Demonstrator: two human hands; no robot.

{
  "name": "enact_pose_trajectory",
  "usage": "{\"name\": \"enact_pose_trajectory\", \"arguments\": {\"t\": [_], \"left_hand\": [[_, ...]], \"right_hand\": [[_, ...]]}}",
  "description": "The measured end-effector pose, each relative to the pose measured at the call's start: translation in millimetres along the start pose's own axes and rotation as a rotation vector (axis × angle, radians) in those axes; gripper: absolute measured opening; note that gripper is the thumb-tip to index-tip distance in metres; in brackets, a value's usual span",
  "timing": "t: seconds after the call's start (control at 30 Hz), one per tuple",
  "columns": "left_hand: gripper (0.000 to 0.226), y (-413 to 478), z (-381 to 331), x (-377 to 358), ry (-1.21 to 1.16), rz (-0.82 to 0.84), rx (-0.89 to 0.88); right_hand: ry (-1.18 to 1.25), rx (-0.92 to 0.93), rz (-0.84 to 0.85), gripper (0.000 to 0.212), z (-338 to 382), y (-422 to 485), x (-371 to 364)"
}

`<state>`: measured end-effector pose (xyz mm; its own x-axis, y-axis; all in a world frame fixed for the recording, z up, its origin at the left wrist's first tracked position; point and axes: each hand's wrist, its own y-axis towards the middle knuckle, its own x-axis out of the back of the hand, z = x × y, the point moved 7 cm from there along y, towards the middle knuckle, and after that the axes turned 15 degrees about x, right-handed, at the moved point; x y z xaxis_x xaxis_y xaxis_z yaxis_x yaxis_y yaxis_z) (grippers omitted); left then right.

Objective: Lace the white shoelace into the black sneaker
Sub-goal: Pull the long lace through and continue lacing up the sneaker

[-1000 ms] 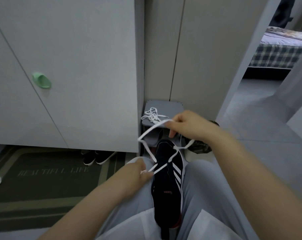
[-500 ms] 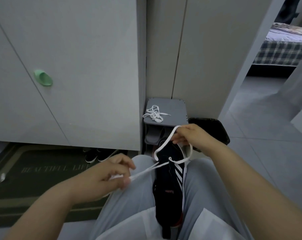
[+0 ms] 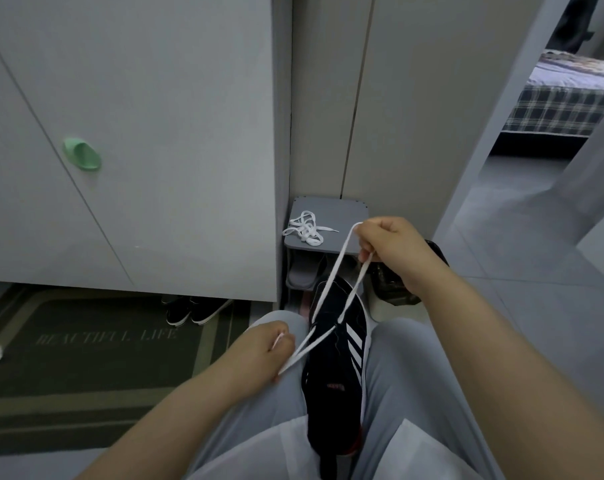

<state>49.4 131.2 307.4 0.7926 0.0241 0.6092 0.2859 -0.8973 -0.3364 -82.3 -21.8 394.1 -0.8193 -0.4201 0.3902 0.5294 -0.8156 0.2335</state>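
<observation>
head view: the left grip [image 3: 259,351] has its fingers curled on the white shoelace [image 3: 335,271]. it pinches two strands that leave its thumb side, with a short tip sticking out above the knuckles. it rests on the left thigh at about 9 o'clock from the black sneaker [image 3: 335,375]. the right grip [image 3: 394,251] is closed round a loop of the same lace. it is held up at about 1 o'clock from the shoe's toe, and two strands run taut from it down to the front eyelets. the strands from both grips meet and cross over the front of the shoe.

the sneaker lies wedged between the thighs in grey trousers [image 3: 269,410], toe toward 12 o'clock, with white stripes on its 3 o'clock side.

beyond the toe at 12 o'clock stands a small grey stool [image 3: 342,216]. a second white lace [image 3: 305,232] is bundled on its top, and grey slippers [image 3: 302,275] sit on the shelf under it. a dark object [image 3: 394,289] sits partly hidden behind the right wrist.

at 9 to 10 o'clock a dark green mat [image 3: 86,341] covers the floor. a pair of dark shoes [image 3: 193,310] pokes out from under a white cabinet [image 3: 155,133] that has a green handle [image 3: 82,154]. far off at 2 o'clock, through a doorway, is a bed [image 3: 563,98] with a plaid cover.
</observation>
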Motion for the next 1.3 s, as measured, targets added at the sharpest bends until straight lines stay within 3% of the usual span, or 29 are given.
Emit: {"name": "enact_pose_trajectory", "arguments": {"t": [0.1, 0.17, 0.27, 0.4, 0.53, 0.6, 0.67, 0.77, 0.83, 0.93, 1.03, 1.2, 1.3], "left_hand": [[0.027, 12, 4, -2, 0.087, -0.041, 0.074], [0.029, 16, 1, -8, 0.268, -0.020, 0.108], [0.040, 7, -10, -22, 0.541, 0.093, 0.012], [0.042, -26, -16, -17, 0.685, 0.259, -0.133], [0.038, -43, -7, 8, 0.693, 0.328, -0.106], [0.035, -47, -6, 20, 0.705, 0.312, -0.084], [0.033, -50, -12, 32, 0.657, 0.260, -0.118], [0.032, -53, -20, 37, 0.522, 0.187, -0.221], [0.034, -53, -25, 32, 0.413, 0.173, -0.292], [0.038, -47, -36, 31, 0.144, 0.146, -0.356], [0.027, -37, -33, 40, -0.056, 0.076, -0.298], [0.034, -33, -22, 34, -0.016, 0.066, -0.261], [0.035, -31, -24, 20, -0.004, 0.105, -0.268]], "right_hand": [[-0.033, -0.053, 0.117, 0.029, -3, -7, -2], [-0.107, -0.093, 0.224, 0.030, -8, -15, -8], [-0.092, -0.165, 0.335, 0.028, -32, -31, -28], [-0.055, -0.161, 0.304, 0.023, -73, -43, -41], [0.157, -0.170, 0.217, 0.020, -78, -41, -35], [0.125, -0.120, 0.249, 0.017, -72, -40, -31], [-0.031, -0.026, 0.231, 0.014, -61, -38, -23], [-0.457, 0.103, 0.169, 0.010, -49, -41, -23], [-0.556, 0.140, 0.148, 0.009, -47, -50, -34], [-0.473, 0.139, 0.123, 0.005, -52, -58, -46], [-0.345, 0.052, 0.077, 0.005, -66, -60, -43], [-0.029, -0.032, -0.121, 0.018, -75, -66, -30], [0.188, -0.137, -0.182, 0.010, -74, -69, -32]]}}
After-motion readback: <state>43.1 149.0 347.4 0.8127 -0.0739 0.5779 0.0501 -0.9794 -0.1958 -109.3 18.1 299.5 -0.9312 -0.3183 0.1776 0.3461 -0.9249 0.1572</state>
